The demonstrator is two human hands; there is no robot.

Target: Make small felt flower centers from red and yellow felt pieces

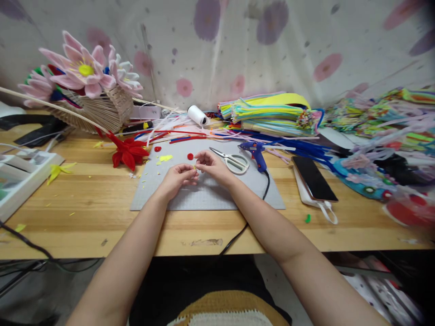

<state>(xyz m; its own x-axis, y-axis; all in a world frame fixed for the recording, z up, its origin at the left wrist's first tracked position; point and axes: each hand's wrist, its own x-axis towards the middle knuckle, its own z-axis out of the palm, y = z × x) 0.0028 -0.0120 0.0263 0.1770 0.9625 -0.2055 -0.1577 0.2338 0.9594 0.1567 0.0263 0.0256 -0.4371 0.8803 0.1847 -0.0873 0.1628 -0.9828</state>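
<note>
Over the middle of the grey mat, my left hand and my right hand meet with fingertips pinched together. Between them shows a tiny yellow piece, too small to make out clearly. Just beyond the fingers lies a red disc, and a second red disc is farther left. Yellow scraps are scattered left of my hands. White-handled scissors lie to the right of my right hand. Beside them is a blue glue gun with a clear stick in its back.
A red fuzzy flower on a long stem lies at left, below a woven fan with pink flowers. Bundled pipe cleaners and a white spool line the back. A phone rests at right; a black cord crosses the mat.
</note>
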